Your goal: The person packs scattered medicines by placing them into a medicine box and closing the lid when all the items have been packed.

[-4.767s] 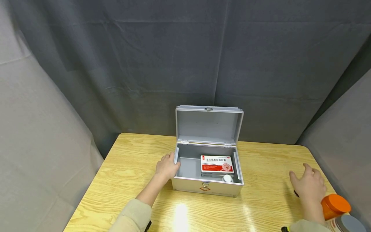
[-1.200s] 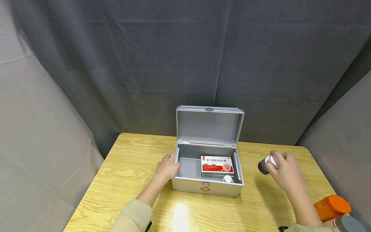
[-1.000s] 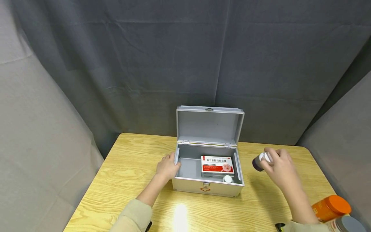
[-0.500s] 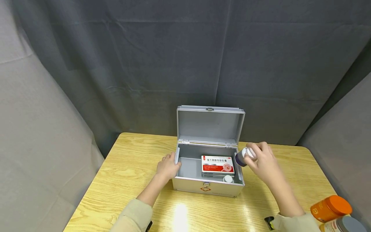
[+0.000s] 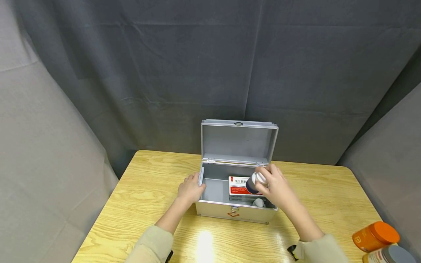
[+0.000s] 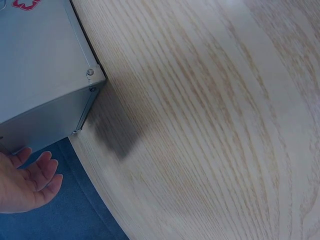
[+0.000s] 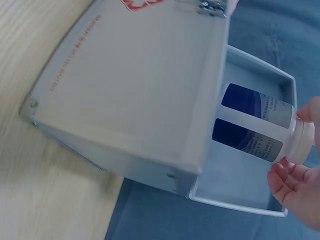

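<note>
My right hand [image 5: 275, 185] pinches the white cap of a pill bottle [image 5: 251, 185] with a dark blue label. The bottle is tilted above the right part of an open silver first-aid box [image 5: 230, 212]; in the right wrist view the bottle [image 7: 255, 122] shows against the raised lid. Below it, a white-and-red medicine carton [image 5: 238, 182] lies inside, partly covered by bottle and hand. A small white-capped bottle [image 5: 258, 203] stands by the front wall. My left hand [image 5: 190, 189] holds the box's left rim, thumb over the edge, fingers [image 6: 47, 175] loosely bent outside.
An orange jar [image 5: 375, 236] and a grey-lidded bottle [image 5: 389, 254] stand at the table's right front corner. The box's raised lid [image 5: 238, 142] leans near the dark curtain [image 5: 164, 73]. Light curtains flank the wooden table [image 5: 148, 193].
My right hand, free of anything 4.8 seconds ago near the right edge, has carried the pill bottle leftward until it is over the box. My left hand stays on the rim.
</note>
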Tool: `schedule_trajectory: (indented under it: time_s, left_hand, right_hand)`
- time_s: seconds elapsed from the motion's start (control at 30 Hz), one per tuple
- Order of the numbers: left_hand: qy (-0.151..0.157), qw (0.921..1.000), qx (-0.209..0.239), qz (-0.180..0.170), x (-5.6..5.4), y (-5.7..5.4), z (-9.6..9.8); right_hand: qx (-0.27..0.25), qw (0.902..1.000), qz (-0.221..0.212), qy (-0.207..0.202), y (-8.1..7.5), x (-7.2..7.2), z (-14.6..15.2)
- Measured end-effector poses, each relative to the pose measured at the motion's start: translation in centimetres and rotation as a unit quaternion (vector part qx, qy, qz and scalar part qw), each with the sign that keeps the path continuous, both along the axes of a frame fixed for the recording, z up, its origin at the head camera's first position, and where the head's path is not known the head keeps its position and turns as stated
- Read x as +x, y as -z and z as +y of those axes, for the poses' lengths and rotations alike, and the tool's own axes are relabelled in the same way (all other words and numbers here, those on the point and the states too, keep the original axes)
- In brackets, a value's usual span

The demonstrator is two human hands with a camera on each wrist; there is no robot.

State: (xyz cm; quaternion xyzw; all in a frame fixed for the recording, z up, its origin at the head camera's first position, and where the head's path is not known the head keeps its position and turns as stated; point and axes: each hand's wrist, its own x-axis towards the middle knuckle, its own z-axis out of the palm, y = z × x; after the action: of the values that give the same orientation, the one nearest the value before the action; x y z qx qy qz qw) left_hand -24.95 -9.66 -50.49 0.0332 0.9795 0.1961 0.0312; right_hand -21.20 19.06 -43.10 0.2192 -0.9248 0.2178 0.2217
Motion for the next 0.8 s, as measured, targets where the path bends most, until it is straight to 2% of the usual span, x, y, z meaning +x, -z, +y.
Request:
schedule_trajectory:
  time_s: [0.3,0.5,0.8]
  left_hand:
    - [-0.003,0.9999,0.007,0.007,0.0,0.2,0.1]
    - [-0.004,0.9999,0.014,-0.002,0.0,0.1,0.1]
    - [-0.004,1.0000,0.005,-0.004,0.0,0.1,-0.1]
  right_hand:
    - [0.022,0.9989,-0.027,-0.031,1.4,-0.2,-1.1]
    - [0.030,0.9972,-0.046,-0.051,2.1,-0.4,-1.4]
    - [0.048,0.9946,-0.044,-0.081,3.0,-0.6,-1.9]
